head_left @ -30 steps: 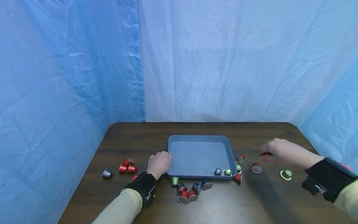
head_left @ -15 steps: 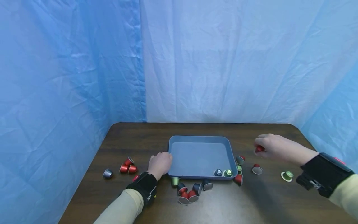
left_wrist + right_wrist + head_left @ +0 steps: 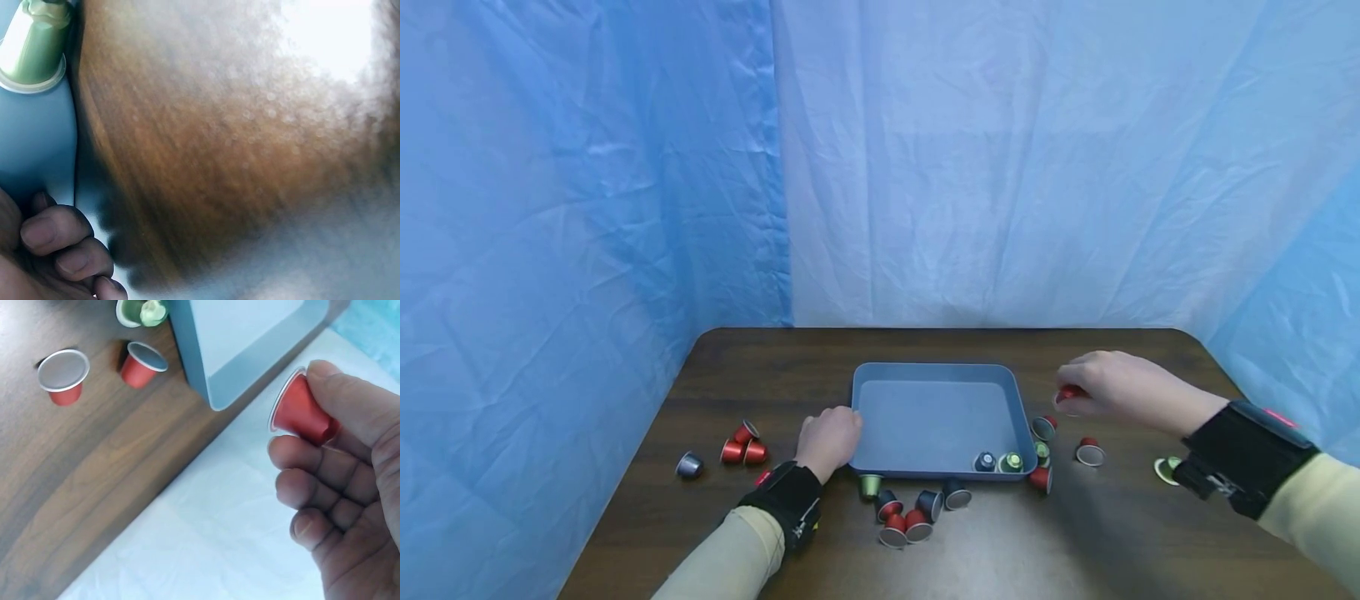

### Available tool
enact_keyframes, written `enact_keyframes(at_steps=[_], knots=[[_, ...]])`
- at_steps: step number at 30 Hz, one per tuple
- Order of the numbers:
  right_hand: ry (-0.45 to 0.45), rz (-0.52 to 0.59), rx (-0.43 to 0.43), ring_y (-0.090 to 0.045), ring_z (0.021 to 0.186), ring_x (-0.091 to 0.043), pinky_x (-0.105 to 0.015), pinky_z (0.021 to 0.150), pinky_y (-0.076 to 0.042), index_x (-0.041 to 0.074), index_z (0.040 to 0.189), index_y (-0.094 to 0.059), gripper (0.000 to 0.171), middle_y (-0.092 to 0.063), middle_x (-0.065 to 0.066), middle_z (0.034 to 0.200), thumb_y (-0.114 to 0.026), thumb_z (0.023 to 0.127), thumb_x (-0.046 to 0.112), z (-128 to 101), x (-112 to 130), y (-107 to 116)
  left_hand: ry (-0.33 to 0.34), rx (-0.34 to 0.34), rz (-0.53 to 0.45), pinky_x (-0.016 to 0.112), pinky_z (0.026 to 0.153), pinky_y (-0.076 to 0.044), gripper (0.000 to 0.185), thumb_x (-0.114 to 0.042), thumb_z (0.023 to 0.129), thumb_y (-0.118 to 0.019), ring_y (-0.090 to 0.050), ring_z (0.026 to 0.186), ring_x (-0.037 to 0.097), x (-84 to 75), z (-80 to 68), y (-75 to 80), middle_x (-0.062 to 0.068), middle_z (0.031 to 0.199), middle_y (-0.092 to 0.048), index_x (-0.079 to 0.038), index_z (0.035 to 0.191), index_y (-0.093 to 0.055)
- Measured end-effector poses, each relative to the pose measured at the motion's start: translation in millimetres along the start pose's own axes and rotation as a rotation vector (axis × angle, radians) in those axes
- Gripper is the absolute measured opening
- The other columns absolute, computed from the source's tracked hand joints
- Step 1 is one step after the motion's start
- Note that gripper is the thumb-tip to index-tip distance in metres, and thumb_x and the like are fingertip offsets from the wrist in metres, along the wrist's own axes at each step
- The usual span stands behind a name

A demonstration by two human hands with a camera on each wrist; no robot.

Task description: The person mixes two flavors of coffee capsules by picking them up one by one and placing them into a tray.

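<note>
Right hand (image 3: 1108, 387): raised just right of the tray (image 3: 880, 462), wrist bent, thumb and fingers pinching a red capsule (image 3: 301, 414), a smooth tapered cone with a silver rim.

Left hand (image 3: 827, 439): knuckles up at the tray's left edge, fingers (image 3: 53, 232) curled against its wall.

Tray: matte blue, rectangular, rounded corners, on a dark wood-grain table (image 3: 1112, 550).

Beside the grey-blue tray (image 3: 859, 417) on the dark brown wood-grain table (image 3: 775, 367) lie red (image 3: 732, 451), green (image 3: 869, 485) and dark blue capsules (image 3: 687, 465) with silver foil; wrinkled blue sheeting (image 3: 587, 167) hangs behind.
</note>
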State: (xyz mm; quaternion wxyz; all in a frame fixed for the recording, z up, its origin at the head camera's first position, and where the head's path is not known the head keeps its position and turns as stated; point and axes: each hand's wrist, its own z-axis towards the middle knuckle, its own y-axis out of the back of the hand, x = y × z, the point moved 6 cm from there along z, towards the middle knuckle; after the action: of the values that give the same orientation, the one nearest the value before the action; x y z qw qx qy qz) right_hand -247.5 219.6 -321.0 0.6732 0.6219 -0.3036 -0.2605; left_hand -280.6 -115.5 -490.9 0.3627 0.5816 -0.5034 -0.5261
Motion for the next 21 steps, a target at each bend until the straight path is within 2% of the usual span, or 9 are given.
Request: enact_keyframes(at_steps=[6, 12, 21], knots=[[0.044, 0.030, 0.000, -0.046, 0.066, 0.002, -0.022, 0.059, -0.045, 0.024, 0.083, -0.064, 0.019, -0.052, 0.019, 0.073, -0.082, 0.086, 0.017, 10, 8, -2, -0.034, -0.005, 0.051, 0.048, 0.080, -0.049, 0.019, -0.023, 0.105, -0.057, -0.063, 0.081, 0.023, -1.1, -1.0, 0.7, 0.003, 0.082, -0.062, -0.010, 0.098, -0.069], [0.077, 0.022, -0.010, -0.045, 0.068, -0.001, -0.022, 0.061, -0.045, 0.022, 0.085, -0.064, 0.019, -0.049, 0.017, 0.074, -0.080, 0.086, 0.013, 18, 15, -4, -0.046, 0.002, 0.086, 0.048, 0.081, -0.050, 0.017, -0.023, 0.104, -0.060, -0.064, 0.083, 0.023, -2.2, 0.2, -1.1, 0.003, 0.087, -0.065, -0.010, 0.100, -0.070], [0.095, 0.048, 0.026, -0.047, 0.069, -0.003, -0.023, 0.061, -0.046, 0.020, 0.087, -0.066, 0.016, -0.052, 0.014, 0.076, -0.081, 0.087, 0.013, 28, 27, -4, -0.033, 0.005, 0.068, 0.048, 0.082, -0.050, 0.018, -0.025, 0.104, -0.059, -0.064, 0.084, 0.023, -2.5, 0.7, -1.7, 0.003, 0.087, -0.064, -0.010, 0.101, -0.070]])
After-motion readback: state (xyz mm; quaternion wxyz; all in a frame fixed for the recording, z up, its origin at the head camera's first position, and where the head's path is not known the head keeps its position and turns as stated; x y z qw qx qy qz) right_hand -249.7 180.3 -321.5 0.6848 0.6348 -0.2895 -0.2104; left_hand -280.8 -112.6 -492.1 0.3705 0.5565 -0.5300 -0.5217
